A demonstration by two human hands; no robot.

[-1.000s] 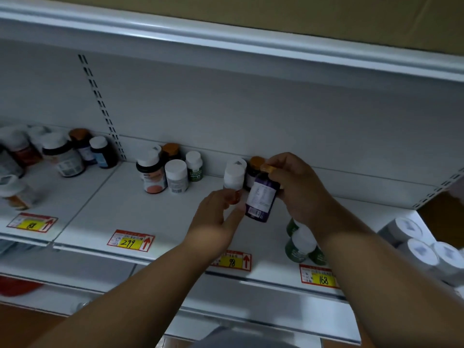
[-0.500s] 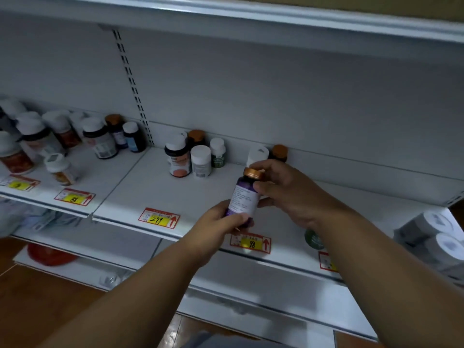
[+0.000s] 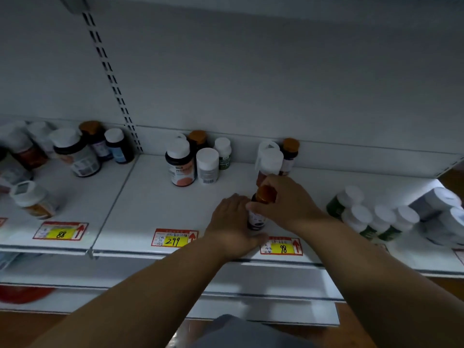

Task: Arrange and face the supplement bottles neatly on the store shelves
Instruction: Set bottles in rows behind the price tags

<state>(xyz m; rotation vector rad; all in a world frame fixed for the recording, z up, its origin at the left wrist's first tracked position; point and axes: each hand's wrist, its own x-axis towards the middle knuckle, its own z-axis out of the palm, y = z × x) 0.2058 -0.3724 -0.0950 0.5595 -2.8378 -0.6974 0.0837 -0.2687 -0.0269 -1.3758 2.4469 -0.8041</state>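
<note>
A dark purple bottle (image 3: 258,217) with an orange cap stands upright on the white shelf (image 3: 150,204), just behind the price tag marked 98 (image 3: 281,246). My right hand (image 3: 288,202) grips it around the neck and cap from the right. My left hand (image 3: 232,223) wraps its lower body from the left. Behind it stand a white-capped bottle (image 3: 270,159) and an orange-capped bottle (image 3: 290,154) near the back wall.
A cluster of three bottles and more (image 3: 198,159) stands at the shelf's back middle. Several mixed bottles (image 3: 75,151) crowd the left bay. Green bottles with white caps (image 3: 371,217) and white tubs (image 3: 442,209) fill the right. Price tags 299 (image 3: 173,238) and 88 (image 3: 61,231) line the front edge.
Both hands lowered the purple bottle from mid-air down onto the shelf near the front edge. The camera view tilted lower and shifted slightly.
</note>
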